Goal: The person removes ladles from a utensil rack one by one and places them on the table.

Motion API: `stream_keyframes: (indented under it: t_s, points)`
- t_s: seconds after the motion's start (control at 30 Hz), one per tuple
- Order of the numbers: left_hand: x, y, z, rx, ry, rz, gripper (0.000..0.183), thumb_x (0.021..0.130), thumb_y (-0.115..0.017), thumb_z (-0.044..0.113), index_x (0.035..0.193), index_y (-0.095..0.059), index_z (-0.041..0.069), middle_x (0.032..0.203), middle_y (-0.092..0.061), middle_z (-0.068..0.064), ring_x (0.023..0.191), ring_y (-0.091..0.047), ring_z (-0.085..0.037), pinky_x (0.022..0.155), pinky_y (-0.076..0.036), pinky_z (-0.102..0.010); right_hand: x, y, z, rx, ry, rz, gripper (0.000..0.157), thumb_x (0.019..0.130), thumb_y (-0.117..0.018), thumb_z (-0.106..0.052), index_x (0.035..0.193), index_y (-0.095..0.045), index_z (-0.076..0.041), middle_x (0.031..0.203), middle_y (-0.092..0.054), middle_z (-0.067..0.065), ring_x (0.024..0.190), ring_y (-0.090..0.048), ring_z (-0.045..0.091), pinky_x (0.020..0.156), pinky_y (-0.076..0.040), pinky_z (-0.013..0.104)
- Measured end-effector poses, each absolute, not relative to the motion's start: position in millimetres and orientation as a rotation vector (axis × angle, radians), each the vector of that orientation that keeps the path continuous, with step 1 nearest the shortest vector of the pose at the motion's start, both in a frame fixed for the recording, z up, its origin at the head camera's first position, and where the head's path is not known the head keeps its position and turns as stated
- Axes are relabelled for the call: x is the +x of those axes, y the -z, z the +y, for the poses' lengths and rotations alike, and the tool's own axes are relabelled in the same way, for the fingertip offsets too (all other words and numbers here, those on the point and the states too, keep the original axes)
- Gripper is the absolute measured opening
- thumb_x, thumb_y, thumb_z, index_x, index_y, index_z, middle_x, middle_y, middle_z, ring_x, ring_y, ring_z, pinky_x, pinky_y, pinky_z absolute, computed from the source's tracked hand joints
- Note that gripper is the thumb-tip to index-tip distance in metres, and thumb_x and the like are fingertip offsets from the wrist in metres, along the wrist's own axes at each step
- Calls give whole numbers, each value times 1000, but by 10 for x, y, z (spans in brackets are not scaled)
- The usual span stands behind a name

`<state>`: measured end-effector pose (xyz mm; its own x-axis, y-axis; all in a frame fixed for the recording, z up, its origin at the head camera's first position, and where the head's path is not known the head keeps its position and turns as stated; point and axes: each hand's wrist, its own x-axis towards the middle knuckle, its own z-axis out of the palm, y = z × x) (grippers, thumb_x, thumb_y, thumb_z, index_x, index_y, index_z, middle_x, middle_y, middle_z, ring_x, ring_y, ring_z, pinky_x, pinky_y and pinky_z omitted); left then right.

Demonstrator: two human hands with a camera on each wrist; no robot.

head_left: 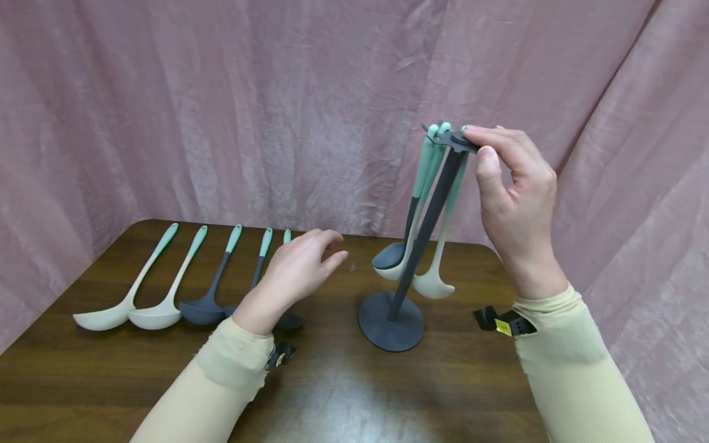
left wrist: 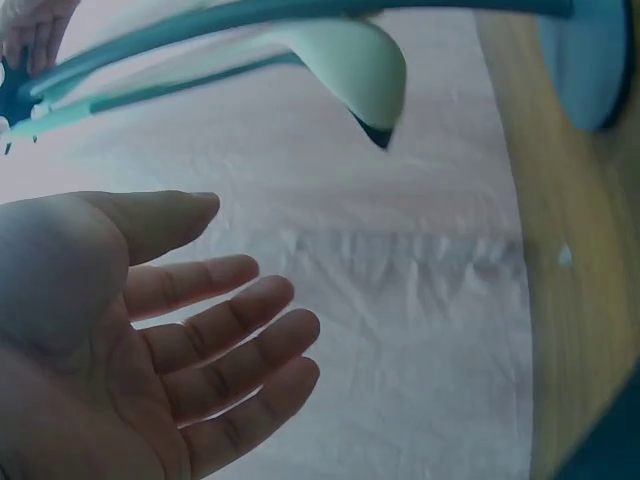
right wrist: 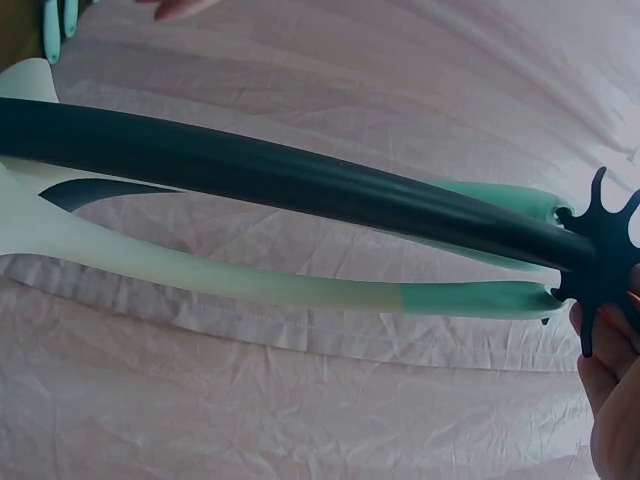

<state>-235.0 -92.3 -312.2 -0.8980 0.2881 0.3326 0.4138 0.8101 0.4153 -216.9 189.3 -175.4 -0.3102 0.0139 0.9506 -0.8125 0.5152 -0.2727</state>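
My right hand holds the hooked top of a dark utensil stand, fingertips over the top and thumb at its near edge. Mint-handled utensils hang from the hooks: a dark ladle and a white one on the left, and a white ladle on the right. Left of the stand, my left hand hovers with loosely bent fingers, holding nothing. In the left wrist view its palm shows bare, below the hanging ladles.
On the left of the wooden table lie two white ladles and several dark utensils in a row, handles pointing away. My left forearm partly covers the row's right end. Behind the table hangs a pink curtain.
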Motion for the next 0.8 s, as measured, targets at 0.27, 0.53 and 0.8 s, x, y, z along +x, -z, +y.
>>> stream_keyframes:
  t_s: [0.27,0.53,0.8]
  points:
    - [-2334,3047,-733,-641,883,-2648,40,109,-73,36,144,-71,18,125,-72,0,111,-69,-18,90,-56,-44,-2175,1741,1875,693,-957,-1710,38,103,-58,-24,117,-84,0,116,-80,18,116,-70,12,118,-46,38]
    - [-2337,3047,-590,-733,1004,-2514,45,111,-71,32,151,-65,13,146,-66,-5,131,-65,-24,104,-54,-48,-2220,1751,1906,718,-948,-1730,36,105,-59,-23,119,-84,-1,117,-80,16,120,-71,19,116,-47,36]
    - [-2330,3049,-470,-761,1078,-2473,50,112,-70,31,157,-59,12,150,-64,-8,135,-63,-25,107,-53,-50,-2305,1782,1959,780,-1004,-1695,37,104,-58,-21,118,-83,2,116,-80,20,120,-71,12,119,-46,43]
